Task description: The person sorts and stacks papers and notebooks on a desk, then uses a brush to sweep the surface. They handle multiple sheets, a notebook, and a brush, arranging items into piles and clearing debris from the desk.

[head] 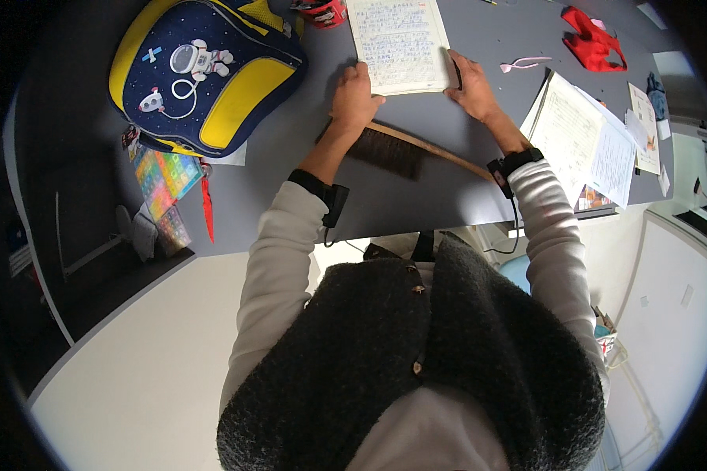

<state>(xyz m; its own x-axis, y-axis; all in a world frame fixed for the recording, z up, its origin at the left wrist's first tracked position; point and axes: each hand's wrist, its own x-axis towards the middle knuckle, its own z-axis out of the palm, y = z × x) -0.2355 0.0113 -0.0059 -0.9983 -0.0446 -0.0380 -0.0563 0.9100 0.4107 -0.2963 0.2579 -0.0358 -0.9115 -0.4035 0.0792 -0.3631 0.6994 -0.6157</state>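
A stack of handwritten paper sheets or an exercise book (402, 50) lies at the top middle of the grey desk (288, 171). My left hand (355, 97) grips its lower left corner, fingers along the edge. At the lower right corner, my right hand (473, 85) holds the opposite side between thumb and fingers, with a dark edge showing beside them. Below the hands, a bench brush with a wooden handle (442, 153) and dark bristles lies slanted on the desk, partly hidden by my left forearm.
A blue and yellow backpack (194, 76) with an astronaut lies left, above colourful sticker sheets (168, 176) and a red strap (207, 206). A red container (324, 13) is at the top. Papers (571, 126), a pink item (521, 63) and red cloth (592, 44) lie right.
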